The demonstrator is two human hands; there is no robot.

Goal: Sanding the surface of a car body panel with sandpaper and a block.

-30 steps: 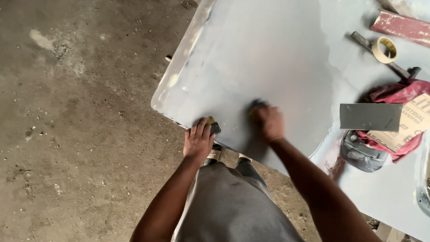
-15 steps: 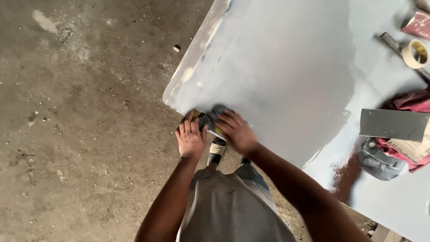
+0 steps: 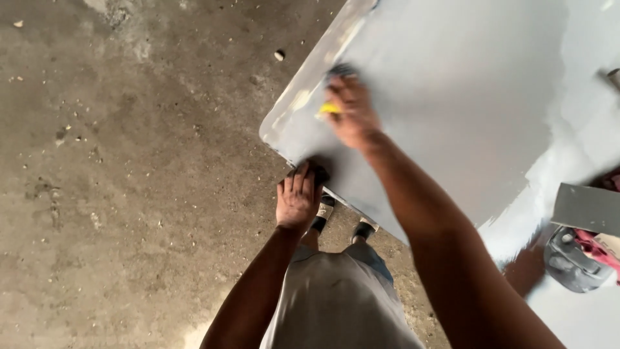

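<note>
A large grey panel (image 3: pixel 465 110) with a rounded corner lies flat in front of me. My right hand (image 3: pixel 352 113) presses a dark sanding pad with a yellow part (image 3: pixel 330 108) onto the panel near its left edge. My left hand (image 3: pixel 297 200) grips the panel's near corner edge, fingers curled over it.
A bare concrete floor (image 3: pixel 129 181) fills the left side. At the right edge lie a small grey card (image 3: pixel 584 208), a grey respirator mask (image 3: pixel 571 262) and a red cloth (image 3: pixel 600 249). My feet (image 3: pixel 342 223) show under the panel edge.
My right hand has moved from beside the left hand at the near corner up along the panel's left edge. The left hand stays on the corner.
</note>
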